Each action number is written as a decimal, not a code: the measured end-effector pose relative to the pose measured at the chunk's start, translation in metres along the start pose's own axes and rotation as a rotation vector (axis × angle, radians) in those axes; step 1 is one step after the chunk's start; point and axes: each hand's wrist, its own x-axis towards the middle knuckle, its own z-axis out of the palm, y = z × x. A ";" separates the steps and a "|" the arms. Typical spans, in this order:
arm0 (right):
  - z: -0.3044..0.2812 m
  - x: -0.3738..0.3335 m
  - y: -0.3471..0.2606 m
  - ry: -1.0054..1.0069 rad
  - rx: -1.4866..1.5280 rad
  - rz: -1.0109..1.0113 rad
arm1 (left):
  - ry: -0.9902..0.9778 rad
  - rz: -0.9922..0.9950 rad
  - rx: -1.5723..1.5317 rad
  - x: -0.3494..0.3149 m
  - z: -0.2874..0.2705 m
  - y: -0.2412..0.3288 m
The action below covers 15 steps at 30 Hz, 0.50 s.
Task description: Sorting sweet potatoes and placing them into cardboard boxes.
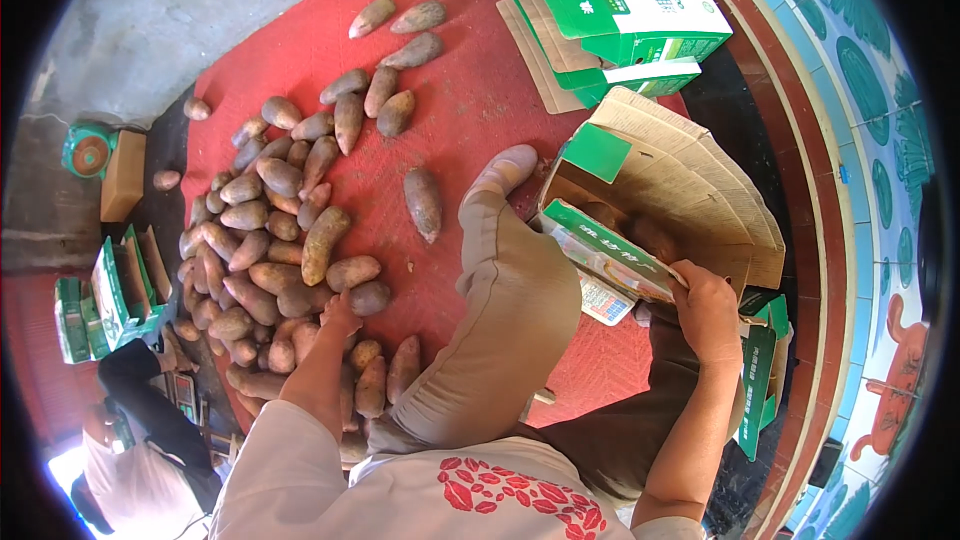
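Observation:
My left hand [341, 316] reaches down to the right edge of a heap of sweet potatoes [277, 176]. Its fingers are closed against a dark, rounded sweet potato [370, 298], and part of the grip is hidden. On the right, my right hand [708, 308] grips the top edge of an open cardboard box [690, 165], thumb and fingers on either side of the green and white panel. A few sweet potatoes [652, 238] lie in shadow inside this box, whose brown flap stands raised.
A red mat [480, 70] bears the heap and a lone sweet potato [423, 205] near my foot [505, 170]. Green and white boxes [640, 10] stand at the far right. Left are a green scale [90, 150], more boxes [125, 285] and another person [140, 460].

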 end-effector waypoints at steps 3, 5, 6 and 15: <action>0.000 0.002 -0.001 0.001 0.013 0.022 | -0.025 0.011 0.006 0.003 0.006 0.000; 0.000 0.003 0.000 -0.004 0.012 0.034 | -0.074 -0.026 0.017 0.001 0.004 0.004; 0.000 0.003 -0.001 -0.006 0.015 0.040 | -0.078 -0.023 0.014 0.002 0.004 0.004; 0.000 0.007 -0.002 0.008 0.024 0.052 | 0.007 0.005 0.056 0.004 0.003 0.014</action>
